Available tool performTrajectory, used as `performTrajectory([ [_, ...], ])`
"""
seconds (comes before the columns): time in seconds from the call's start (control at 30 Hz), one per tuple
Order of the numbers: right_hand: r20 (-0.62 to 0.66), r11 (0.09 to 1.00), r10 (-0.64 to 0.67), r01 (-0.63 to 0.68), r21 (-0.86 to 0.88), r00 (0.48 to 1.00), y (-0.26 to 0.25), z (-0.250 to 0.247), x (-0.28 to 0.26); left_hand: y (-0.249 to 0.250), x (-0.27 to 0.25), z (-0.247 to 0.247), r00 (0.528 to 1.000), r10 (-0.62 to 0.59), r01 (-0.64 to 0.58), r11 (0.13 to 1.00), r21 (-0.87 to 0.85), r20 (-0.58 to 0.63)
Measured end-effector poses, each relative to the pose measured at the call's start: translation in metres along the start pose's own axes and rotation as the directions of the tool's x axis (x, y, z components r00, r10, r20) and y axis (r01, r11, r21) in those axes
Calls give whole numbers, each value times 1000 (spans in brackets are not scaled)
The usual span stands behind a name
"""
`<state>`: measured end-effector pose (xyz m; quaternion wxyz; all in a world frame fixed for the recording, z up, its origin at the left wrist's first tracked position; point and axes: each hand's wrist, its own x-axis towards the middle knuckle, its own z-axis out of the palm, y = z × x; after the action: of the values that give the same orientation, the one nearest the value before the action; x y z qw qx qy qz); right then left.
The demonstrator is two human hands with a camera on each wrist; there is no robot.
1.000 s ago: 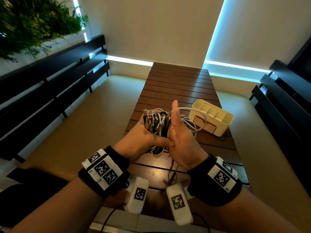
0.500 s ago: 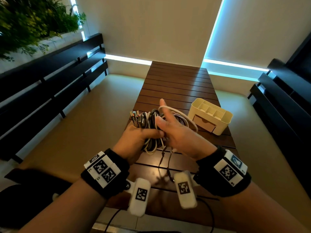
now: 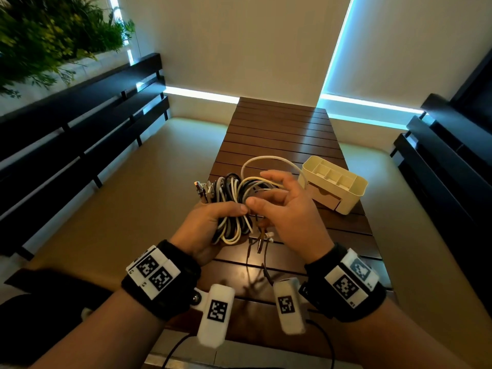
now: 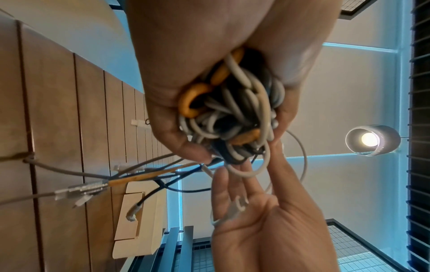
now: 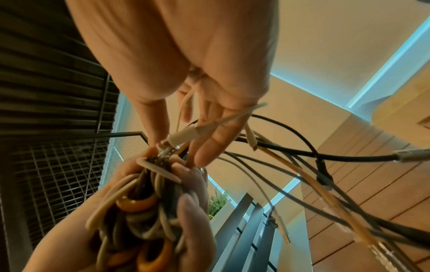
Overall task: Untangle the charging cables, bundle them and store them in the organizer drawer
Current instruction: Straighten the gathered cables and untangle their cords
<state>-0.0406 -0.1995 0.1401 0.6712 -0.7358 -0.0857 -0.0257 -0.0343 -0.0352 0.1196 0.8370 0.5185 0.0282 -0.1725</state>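
cables [image 3: 234, 206]: I see smooth rubbery jackets in white, grey, black and orange, slightly glossy.
plugs [image 3: 203, 191]: shiny metal tips, as I read them.
organizer [image 3: 338, 187]: cream plastic, matt and smooth.
table [image 3: 282, 129]: I note dark wooden slats with a polished sheen.
wrist bands [image 3: 175, 278]: black cloth, matt.

- a long, narrow table [image 3: 279, 134] of dark brown wooden slats runs from the near edge away toward the far wall.
- a cream organizer [image 3: 358, 194] stands on its right side, set at an angle, with open compartments on top and a shut drawer in its front.
- loose cable ends [image 3: 262, 242] hang down to the slats near the middle.
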Motion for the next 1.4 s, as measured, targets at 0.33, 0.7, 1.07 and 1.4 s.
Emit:
performTrajectory([
  [0.33,176,790,-556,582,-191,812,-3,-3,4,-5,-3,-1,1000,-2,3,999,36,-8],
  [0.7,236,723,237,-9,-691,942,27,-57,35,6,-17,-3,995,82,-86,993,78,57],
  [1.07,258,837,230,-55,-545,938,43,-69,37,10,-1,-16,977,-12,30,996,81,-212],
  [1.4,224,882,171,-48,-469,959,14,-84,32,2,4,-14,968,98,-32,961,274,-231],
])
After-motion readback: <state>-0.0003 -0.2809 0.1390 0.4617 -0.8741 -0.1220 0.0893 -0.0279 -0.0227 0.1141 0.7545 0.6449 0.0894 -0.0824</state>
